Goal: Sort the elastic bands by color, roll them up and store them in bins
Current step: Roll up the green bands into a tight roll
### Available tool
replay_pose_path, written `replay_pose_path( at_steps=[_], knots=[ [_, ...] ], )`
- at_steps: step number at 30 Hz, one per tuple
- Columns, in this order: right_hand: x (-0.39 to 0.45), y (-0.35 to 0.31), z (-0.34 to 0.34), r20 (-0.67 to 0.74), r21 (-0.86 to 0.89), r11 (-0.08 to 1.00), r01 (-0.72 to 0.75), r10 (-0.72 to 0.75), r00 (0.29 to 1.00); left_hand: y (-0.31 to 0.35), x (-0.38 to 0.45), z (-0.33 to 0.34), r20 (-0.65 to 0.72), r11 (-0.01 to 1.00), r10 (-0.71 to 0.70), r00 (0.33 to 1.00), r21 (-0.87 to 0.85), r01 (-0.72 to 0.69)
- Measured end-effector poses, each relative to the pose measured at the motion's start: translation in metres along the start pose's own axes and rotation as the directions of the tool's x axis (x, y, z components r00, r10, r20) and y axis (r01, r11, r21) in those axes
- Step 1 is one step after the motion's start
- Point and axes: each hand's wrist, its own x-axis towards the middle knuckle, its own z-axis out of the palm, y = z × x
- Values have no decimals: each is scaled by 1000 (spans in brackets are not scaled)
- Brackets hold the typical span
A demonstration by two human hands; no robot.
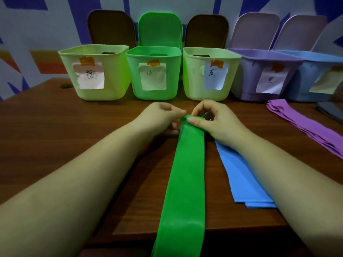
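Observation:
A long green elastic band (185,173) lies lengthwise down the middle of the brown table (55,127) and hangs over its near edge. Its far end is curled over into a small fold. My left hand (161,117) pinches that fold from the left. My right hand (209,119) pinches it from the right, thumb pressed on top. Flat blue bands (243,175) lie just right of the green one, partly under my right forearm. Purple bands (306,127) lie at the far right. The green bin (154,75) stands straight ahead.
Five labelled bins stand in a row at the back with lids up: light green (94,75), green, light green (207,75), purple (263,75), blue (319,78). A dark band (330,110) lies by the blue bin.

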Motion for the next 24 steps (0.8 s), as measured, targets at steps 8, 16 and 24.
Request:
replay_pose_path(
  at_steps=[8,16,24],
  knots=[
    [0,-2,2,-37,-134,989,64,-70,997,-7,7,0,48,995,103,994,11,-103],
    [-3,-6,-6,68,101,992,-74,68,995,-10,3,-1,49,984,169,984,-57,-167],
    [-5,-7,-8,92,101,974,-205,196,976,-12,7,-7,42,973,232,972,-27,-231]
  ],
)
